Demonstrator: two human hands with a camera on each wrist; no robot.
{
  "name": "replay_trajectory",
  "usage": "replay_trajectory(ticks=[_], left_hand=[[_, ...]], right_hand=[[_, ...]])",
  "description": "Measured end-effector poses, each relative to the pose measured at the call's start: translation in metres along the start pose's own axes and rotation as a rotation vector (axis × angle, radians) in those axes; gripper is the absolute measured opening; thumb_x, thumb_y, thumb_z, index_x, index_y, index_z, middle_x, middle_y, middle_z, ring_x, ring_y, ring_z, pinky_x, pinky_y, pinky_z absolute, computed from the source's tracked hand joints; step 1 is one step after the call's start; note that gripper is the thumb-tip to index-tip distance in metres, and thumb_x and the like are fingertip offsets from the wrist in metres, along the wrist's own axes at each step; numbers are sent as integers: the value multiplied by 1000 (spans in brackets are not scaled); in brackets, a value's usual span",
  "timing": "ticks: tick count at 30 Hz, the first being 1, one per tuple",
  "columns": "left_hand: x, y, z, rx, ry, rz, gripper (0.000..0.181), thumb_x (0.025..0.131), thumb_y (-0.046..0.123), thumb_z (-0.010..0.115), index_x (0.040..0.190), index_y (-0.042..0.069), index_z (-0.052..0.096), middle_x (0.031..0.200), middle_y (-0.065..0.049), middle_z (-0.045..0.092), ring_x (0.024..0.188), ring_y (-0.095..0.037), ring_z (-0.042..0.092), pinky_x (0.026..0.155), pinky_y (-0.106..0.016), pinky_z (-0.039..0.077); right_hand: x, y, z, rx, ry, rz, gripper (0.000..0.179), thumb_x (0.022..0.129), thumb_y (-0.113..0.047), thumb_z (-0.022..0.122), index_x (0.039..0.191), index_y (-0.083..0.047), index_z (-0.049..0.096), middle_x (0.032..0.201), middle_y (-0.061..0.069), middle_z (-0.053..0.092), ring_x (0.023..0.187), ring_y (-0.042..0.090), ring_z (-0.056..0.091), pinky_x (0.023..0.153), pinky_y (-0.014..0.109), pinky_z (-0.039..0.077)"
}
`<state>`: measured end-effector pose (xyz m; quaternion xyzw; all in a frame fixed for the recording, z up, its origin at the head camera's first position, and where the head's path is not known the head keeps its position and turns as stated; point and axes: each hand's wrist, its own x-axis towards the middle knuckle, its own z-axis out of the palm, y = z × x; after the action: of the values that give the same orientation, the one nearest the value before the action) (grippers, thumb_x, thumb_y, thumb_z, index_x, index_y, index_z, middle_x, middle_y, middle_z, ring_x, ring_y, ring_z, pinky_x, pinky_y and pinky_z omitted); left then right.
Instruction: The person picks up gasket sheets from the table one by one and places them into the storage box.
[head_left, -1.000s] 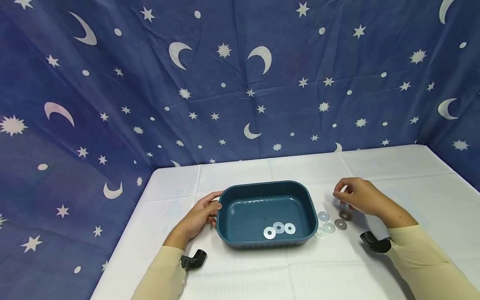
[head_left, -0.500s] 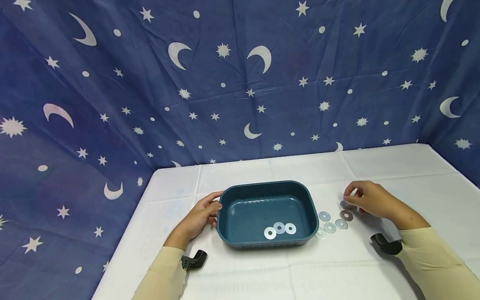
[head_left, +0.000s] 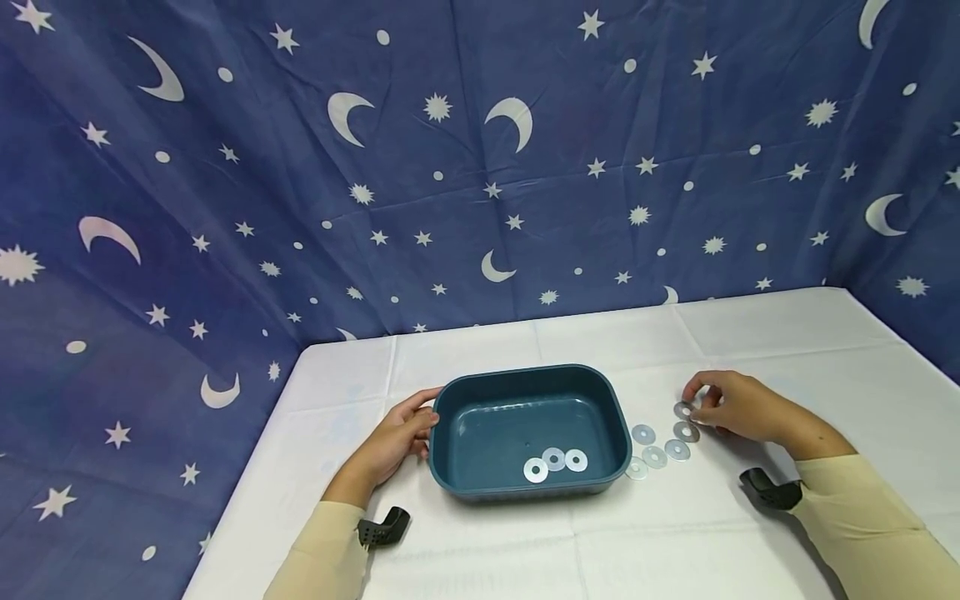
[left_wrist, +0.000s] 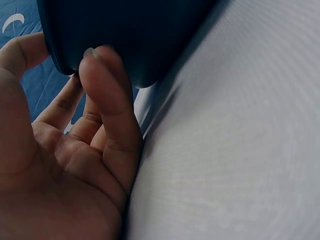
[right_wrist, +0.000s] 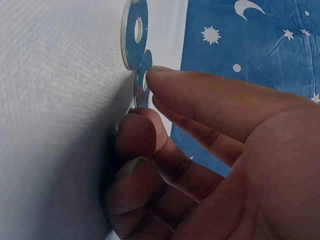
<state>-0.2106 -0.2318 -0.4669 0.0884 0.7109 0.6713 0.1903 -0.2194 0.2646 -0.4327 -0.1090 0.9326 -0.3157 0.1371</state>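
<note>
In the head view my left hand holds the left end of a dark teal plastic tub, thumb at the rim and fingers along the outer wall. The left wrist view shows its fingers curled close against the tub. To the tub's right, thumb and index finger of my right hand pinch at the edge of a flat metal washer. From the right wrist, the thumb tip overlaps that washer, while the other fingers curl beneath it. A second washer lies beyond.
Three silvery washers lie inside the tub, one of them the left washer. Between tub and right hand, several more washers are on the white cloth, including a darker washer. A blue star-patterned curtain stands behind.
My right hand has moved right from a second ago, then slightly toward me. The washer at its fingertips shows more. My left hand keeps its place on the tub.
</note>
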Motion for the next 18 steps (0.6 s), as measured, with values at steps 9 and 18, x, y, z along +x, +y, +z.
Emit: replay_trajectory(ticks=[9, 18], left_hand=[[-2, 0, -1, -3, -1, 7, 56, 100, 17, 54, 152, 7, 37, 98, 2, 61, 66, -4, 58, 55, -19, 49], [0, 1, 0, 5, 12, -3, 56, 99, 17, 54, 152, 7, 38, 98, 3, 62, 67, -4, 58, 55, -19, 49]], right_hand=[[2, 2, 2, -15, -15, 4, 27, 85, -3, 72, 110, -5, 63, 78, 4, 51, 68, 18, 50, 54, 26, 41], [5, 6, 5, -50, -2, -9, 27, 84, -3, 73, 109, -6, 63, 77, 3, 50, 70, 18, 49, 57, 27, 38]])
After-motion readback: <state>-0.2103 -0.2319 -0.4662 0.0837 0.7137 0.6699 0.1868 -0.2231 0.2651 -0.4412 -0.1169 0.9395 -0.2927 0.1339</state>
